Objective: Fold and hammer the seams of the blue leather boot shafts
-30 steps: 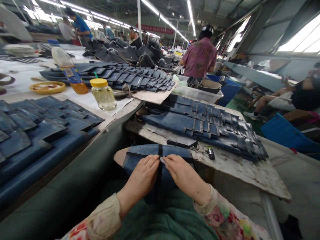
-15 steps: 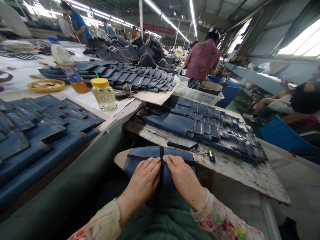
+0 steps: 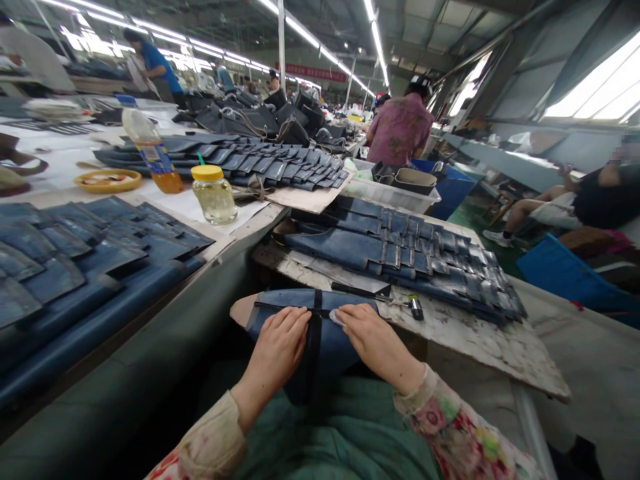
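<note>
A blue leather piece (image 3: 334, 350) with a pale, bare tip at its left end lies over my lap. One black strip (image 3: 314, 343) runs down its middle, crossed by another running lengthwise. My left hand (image 3: 281, 341) grips the piece left of the middle strip, fingers together and fingertips on the lengthwise strip. To the right of the crossing, my right hand (image 3: 376, 341) presses on the piece with its fingers together. A small whitish thing (image 3: 335, 317) shows at that hand's fingertips; its kind is unclear. Both thumbs are mostly hidden.
A hammer (image 3: 415, 307) lies on the worn board (image 3: 500, 347) beside stacked blue leather pieces (image 3: 345, 248). More pieces (image 3: 95, 260) lie at left. A yellow-lidded jar (image 3: 215, 200), a drink bottle (image 3: 159, 163) and a yellow dish (image 3: 107, 180) stand behind. Several people work farther off.
My hands have moved apart, the left one leftward and the right one slightly rightward along the lengthwise strip. More of the strips' crossing shows between them. The camera view has shifted a little.
</note>
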Tool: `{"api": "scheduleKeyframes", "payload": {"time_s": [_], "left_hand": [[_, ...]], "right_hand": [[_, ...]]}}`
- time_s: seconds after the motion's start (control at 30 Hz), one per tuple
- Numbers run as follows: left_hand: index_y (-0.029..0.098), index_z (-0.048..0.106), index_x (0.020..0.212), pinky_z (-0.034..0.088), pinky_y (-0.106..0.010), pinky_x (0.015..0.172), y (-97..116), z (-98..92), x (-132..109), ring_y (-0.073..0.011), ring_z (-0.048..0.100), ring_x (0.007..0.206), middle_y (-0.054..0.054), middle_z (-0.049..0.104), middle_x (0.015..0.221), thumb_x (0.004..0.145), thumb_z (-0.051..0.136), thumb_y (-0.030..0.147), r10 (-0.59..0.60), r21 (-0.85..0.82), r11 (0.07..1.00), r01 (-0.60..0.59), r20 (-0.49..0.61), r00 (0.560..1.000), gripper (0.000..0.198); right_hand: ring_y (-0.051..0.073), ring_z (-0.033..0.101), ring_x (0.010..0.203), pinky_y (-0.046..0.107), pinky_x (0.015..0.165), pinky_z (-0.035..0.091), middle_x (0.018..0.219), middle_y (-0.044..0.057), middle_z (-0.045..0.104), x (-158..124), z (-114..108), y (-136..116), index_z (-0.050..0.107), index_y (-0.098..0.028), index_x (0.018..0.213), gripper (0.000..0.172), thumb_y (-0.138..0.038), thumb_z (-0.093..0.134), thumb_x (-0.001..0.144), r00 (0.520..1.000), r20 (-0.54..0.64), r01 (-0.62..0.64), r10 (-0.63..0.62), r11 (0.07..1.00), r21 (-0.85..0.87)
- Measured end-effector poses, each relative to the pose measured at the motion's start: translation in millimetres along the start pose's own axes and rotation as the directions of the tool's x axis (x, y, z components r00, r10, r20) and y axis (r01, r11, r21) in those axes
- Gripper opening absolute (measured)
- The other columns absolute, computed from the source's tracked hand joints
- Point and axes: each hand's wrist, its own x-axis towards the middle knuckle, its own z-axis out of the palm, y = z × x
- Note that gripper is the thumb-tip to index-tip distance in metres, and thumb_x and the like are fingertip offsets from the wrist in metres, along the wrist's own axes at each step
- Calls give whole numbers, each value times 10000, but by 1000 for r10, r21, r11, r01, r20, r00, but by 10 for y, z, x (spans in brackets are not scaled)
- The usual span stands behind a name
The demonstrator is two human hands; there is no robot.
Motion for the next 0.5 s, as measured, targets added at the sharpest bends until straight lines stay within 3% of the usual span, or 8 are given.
{"api": "scheduleKeyframes", "payload": {"time_s": [0.13,0.37,0.5], "left_hand": [[175,597,1143,420,-378,953,-33,-23,-22,-204,528,1107,-75,626,1164,891,397,172,3,8,1000,-3,6,1000,322],[159,592,1151,440,-375,924,-117,-52,-62,-212,531,1090,-87,625,1166,881,396,170,4,26,1000,-4,-12,1000,334],[158,582,1164,441,-373,911,-239,-88,-122,-216,534,1088,-79,622,1173,878,411,176,6,62,998,-5,-16,1000,333]], "right_hand": [[194,473,1083,364,977,426,1194,80,568,211,-8,-166,557,-143,1204,347,-102,412,892,997,-33,69,-68,997,32],[191,500,1032,343,902,480,1168,76,593,354,296,-213,574,-167,1187,316,-144,427,907,993,33,109,-110,994,31],[195,495,1028,336,916,470,1168,64,593,464,355,-292,577,-151,1173,302,-152,418,916,990,49,135,-136,990,27]]}}
